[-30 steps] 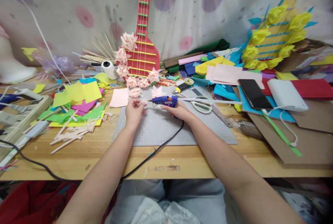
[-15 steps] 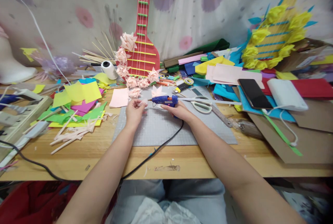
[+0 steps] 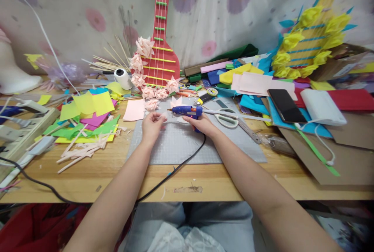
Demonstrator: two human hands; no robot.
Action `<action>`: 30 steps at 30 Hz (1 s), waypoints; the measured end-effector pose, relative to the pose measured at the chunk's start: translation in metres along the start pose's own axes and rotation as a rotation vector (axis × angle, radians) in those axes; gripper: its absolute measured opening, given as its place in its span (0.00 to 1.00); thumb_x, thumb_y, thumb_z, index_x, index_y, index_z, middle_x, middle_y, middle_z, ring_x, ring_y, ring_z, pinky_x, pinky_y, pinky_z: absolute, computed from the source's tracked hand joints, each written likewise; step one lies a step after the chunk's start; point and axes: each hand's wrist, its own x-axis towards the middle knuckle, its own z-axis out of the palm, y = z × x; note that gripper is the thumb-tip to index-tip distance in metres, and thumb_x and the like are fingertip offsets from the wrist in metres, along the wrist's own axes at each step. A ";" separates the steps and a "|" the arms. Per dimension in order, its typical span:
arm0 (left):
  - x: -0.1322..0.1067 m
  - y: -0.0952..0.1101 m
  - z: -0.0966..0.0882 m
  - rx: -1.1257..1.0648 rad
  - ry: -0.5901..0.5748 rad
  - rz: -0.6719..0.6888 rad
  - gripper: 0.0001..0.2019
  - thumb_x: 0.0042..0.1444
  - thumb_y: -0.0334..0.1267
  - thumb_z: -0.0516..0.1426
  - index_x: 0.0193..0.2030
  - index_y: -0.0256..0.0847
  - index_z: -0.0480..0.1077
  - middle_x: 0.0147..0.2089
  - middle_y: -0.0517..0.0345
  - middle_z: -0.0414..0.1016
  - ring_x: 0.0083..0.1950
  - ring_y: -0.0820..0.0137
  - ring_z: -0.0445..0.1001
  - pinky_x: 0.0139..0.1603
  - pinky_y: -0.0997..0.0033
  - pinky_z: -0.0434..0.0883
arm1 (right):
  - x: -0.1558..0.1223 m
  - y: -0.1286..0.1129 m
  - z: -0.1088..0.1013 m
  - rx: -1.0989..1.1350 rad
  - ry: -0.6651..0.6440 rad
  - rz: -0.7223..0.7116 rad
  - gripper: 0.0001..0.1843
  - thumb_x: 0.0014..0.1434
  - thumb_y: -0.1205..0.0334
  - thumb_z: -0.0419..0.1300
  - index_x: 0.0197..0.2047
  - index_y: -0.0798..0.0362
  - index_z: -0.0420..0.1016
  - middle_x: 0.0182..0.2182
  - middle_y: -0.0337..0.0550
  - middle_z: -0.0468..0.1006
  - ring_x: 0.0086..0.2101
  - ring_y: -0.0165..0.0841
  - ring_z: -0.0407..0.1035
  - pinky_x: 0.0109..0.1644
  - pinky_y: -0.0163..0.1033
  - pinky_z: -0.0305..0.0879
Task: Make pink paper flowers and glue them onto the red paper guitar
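A wooden bench (image 3: 87,174) is seen crowded with coloured paper, and a grey cutting mat (image 3: 181,146) is laid at its middle. A red paper guitar (image 3: 159,61) edged with pink flowers is propped against the wall behind it.

Over the far edge of the mat, the right hand (image 3: 201,124) is closed around the grip of a blue glue gun (image 3: 187,110), whose black cord (image 3: 181,164) is trailed back over the bench edge. The left hand (image 3: 151,124) is held just beside it, its fingertips pinched on a small pale pink paper piece (image 3: 161,117), of which little can be made out.

Since a second ago the gun has been raised slightly and drawn a little to the right. Its nozzle, earlier brought close to the pinched piece, is now held above and apart from it. The left hand has barely been shifted. From this it may be judged that the nozzle is for the moment clear of the piece, which is kept in the left fingers above the mat.
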 end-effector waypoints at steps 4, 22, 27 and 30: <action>-0.001 0.002 0.000 -0.021 0.005 -0.012 0.09 0.42 0.37 0.60 0.30 0.37 0.67 0.25 0.58 0.72 0.33 0.66 0.77 0.22 0.76 0.71 | 0.000 0.000 -0.001 -0.015 -0.003 0.011 0.20 0.48 0.42 0.60 0.28 0.52 0.74 0.11 0.34 0.64 0.16 0.29 0.60 0.22 0.36 0.57; 0.000 -0.001 -0.001 -0.043 0.045 0.010 0.09 0.44 0.37 0.59 0.31 0.36 0.67 0.27 0.58 0.73 0.32 0.67 0.78 0.21 0.77 0.71 | 0.003 0.006 -0.001 -0.077 -0.045 0.014 0.21 0.48 0.42 0.61 0.33 0.53 0.75 0.13 0.34 0.67 0.15 0.27 0.60 0.19 0.33 0.55; 0.000 0.000 -0.001 -0.056 0.047 0.009 0.09 0.44 0.36 0.60 0.31 0.36 0.67 0.27 0.58 0.73 0.33 0.66 0.78 0.21 0.77 0.71 | 0.004 0.007 -0.001 -0.068 -0.047 -0.013 0.20 0.48 0.43 0.62 0.30 0.53 0.75 0.12 0.33 0.66 0.15 0.26 0.59 0.18 0.32 0.55; 0.000 0.000 -0.001 -0.061 0.047 0.008 0.09 0.43 0.36 0.60 0.31 0.36 0.66 0.27 0.58 0.73 0.33 0.66 0.78 0.20 0.77 0.71 | 0.004 0.008 -0.001 -0.046 -0.048 -0.023 0.19 0.47 0.44 0.63 0.29 0.53 0.75 0.12 0.33 0.65 0.15 0.26 0.59 0.18 0.32 0.54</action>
